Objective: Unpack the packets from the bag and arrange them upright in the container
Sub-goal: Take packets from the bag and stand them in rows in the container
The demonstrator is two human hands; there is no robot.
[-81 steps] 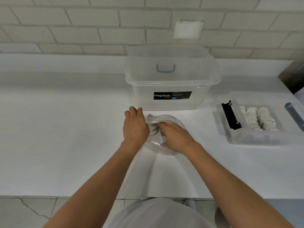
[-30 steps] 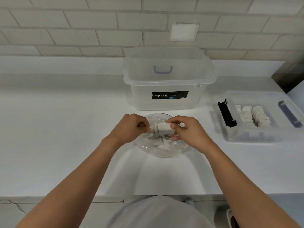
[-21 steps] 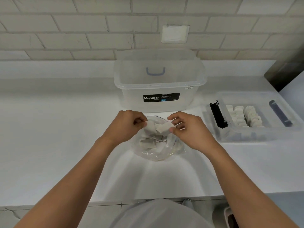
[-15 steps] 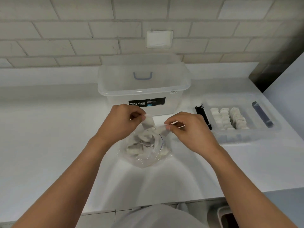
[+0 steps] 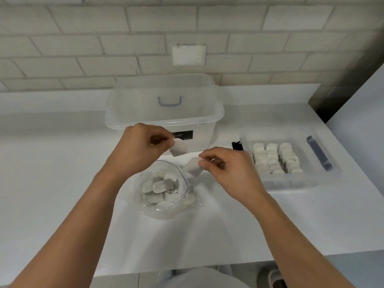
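A clear plastic bag (image 5: 164,206) lies open on the white counter with several grey-white packets (image 5: 159,186) inside. My left hand (image 5: 138,149) pinches one packet (image 5: 179,148) above the bag's far side. My right hand (image 5: 226,170) pinches another packet (image 5: 193,167) just right of the bag's mouth. To the right, a shallow clear container (image 5: 311,179) holds three rows of packets (image 5: 276,157) standing upright.
A big clear Megabox tub (image 5: 166,115) with a blue handle stands behind the bag against the brick wall. The container's dark blue latch (image 5: 319,152) is at its right side and a black clip (image 5: 236,145) at its left. The counter's front edge runs below my forearms.
Both hands have come up out of the bag, each with one packet, and have drawn apart. The view has shifted left and down, so the container sits nearer the middle.
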